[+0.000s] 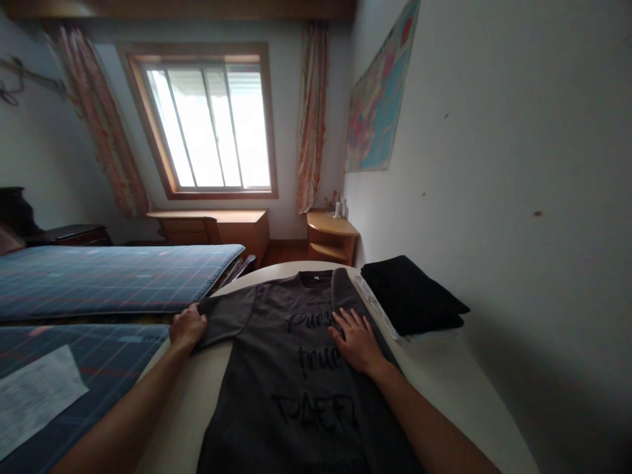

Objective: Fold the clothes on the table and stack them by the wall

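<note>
A dark grey T-shirt (269, 368) with black lettering lies front side up on a pale round-edged table (469, 395), its collar away from me. Its right side is folded inward over part of the print, while the left sleeve extends out flat. My left hand (188, 326) has its fingers closed on the end of that sleeve at the table's left edge. Spread flat, my right hand (356, 339) rests on the folded-over strip beside the lettering. To the right of the shirt sits a stack of folded black clothes (412, 293), with something white under it.
Two blue plaid mattresses (123, 276) stand left of the table, and a sheet of paper (42, 398) lies on the nearer one. A white wall (518, 145) runs along the right. Beyond are a wooden desk (241, 227) and a corner shelf (333, 224).
</note>
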The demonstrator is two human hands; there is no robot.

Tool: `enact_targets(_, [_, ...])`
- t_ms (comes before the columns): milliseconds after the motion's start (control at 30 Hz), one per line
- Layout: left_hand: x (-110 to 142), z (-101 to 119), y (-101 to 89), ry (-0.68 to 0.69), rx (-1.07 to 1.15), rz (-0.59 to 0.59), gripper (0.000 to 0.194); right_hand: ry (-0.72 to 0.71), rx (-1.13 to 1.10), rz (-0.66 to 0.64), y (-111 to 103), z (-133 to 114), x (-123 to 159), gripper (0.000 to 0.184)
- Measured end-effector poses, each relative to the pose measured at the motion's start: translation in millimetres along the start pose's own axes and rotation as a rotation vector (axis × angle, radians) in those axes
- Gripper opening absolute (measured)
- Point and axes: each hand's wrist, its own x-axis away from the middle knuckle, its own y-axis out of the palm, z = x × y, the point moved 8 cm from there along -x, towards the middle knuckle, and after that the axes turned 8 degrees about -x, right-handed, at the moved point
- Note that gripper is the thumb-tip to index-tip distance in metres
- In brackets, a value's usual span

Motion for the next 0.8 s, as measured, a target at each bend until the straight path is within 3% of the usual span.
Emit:
enact_targets(133, [4,14,-16.2,0.083,0.064,0.056,0.044,-0.011,0.007,0.018,3,4,-2,0.061])
enact_targets(267, [9,35,-49.3,0.152,0.126,0.181,0.04,-0.015,0.009,0.03,4,5,-2,0.061])
enact_targets(400, [18,75,-85.8,0.267,0.19,0.279,0.036,-0.012,0.014,0.023,4,3,-2,0.06])
enact_targets(500, [34,115,-103.0,0.396,0.237,0.298,0.035,-0.007,0.019,0.01,4,3,-2,0.06])
enact_targets(600, [61,156,-104.6,0.561,0.277,0.249,0.038,-0.005,0.021,0.011,4,4,-3,0.059])
enact_targets(667, [85,181,-93.8,0.739,0.306,0.127,0.047,-0.003,0.019,0.015,5,4,-3,0.058])
enact_targets(733, [108,196,-80.2,0.867,0.318,0.029,0.049,-0.003,0.016,0.017,5,4,-3,0.058])
enact_targets(800, [121,195,-69.0,0.867,0.317,0.021,0.045,-0.003,0.014,0.021,4,3,-3,0.058])
